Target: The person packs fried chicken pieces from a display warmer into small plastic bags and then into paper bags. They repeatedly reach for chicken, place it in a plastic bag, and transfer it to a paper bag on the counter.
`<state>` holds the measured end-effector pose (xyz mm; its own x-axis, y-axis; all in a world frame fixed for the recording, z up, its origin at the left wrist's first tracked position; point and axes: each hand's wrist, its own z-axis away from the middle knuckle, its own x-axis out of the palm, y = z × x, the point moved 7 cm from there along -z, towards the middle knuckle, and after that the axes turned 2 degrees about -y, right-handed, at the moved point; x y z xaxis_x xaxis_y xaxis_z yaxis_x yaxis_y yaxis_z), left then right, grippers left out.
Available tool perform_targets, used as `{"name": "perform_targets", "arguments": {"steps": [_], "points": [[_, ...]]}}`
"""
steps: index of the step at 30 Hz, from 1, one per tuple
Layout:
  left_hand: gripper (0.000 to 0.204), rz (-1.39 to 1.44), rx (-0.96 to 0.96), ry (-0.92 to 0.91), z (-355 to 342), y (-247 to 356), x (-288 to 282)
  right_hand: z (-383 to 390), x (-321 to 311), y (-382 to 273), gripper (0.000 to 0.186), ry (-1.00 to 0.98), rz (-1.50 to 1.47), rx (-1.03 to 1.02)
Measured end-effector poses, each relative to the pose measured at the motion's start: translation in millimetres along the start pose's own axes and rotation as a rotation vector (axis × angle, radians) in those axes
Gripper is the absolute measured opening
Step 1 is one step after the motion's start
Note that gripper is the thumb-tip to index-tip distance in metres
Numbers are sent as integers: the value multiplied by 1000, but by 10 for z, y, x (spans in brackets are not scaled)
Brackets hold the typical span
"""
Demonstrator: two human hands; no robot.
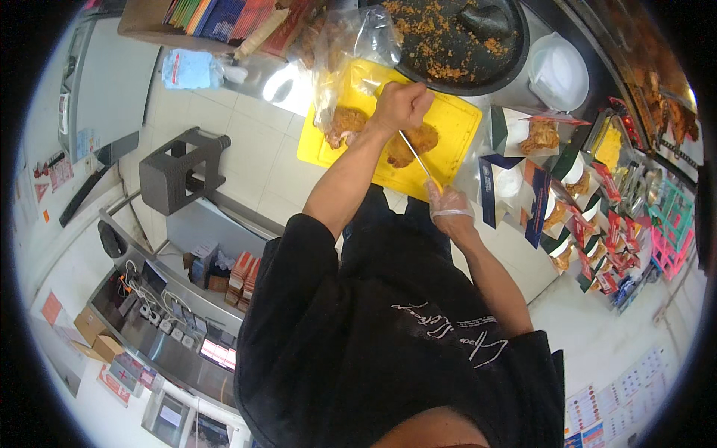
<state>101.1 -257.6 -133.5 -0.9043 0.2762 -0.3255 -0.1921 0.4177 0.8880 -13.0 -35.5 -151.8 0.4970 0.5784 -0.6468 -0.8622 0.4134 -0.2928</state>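
Note:
A yellow cutting board (463, 123) carries two pieces of breaded fried chicken, one on the left (347, 122) and one under the knife (423, 142). My right hand (449, 205), in a clear plastic glove, grips the yellow handle of the knife (415, 153). The blade slants up and left across the right piece. Over the blade's far end is my left hand (403, 107), closed in a fist; it hides the tip, and whether it presses on the blade or holds anything I cannot tell.
Beyond the board stands a round black pan (418, 63) with orange crumbs and a dark scoop. White bowls (560, 71) sit to its right. Paper sleeves (515, 183), several with fried chicken, crowd the right side. Clear plastic bags (340, 56) overlap the board's far left; a blue cloth (190, 69) lies farther left.

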Motion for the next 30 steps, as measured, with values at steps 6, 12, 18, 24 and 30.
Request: {"name": "perform_targets", "arguments": {"steps": [6,12,18,24,30], "points": [[38,95,-76,129,-100,-34,-294,64,62,-6,59,224,255,-382],[34,161,107,58,-171,239,-8,77,-442,76,64,-8,47,-6],[35,20,225,-85,-191,179,233,-126,-244,91,76,64,-117,106],[42,202,119,140,-290,249,101,66,-582,194,74,113,-88,60],[42,143,121,65,-147,80,352,51,-734,188,73,-78,7,127]]}}
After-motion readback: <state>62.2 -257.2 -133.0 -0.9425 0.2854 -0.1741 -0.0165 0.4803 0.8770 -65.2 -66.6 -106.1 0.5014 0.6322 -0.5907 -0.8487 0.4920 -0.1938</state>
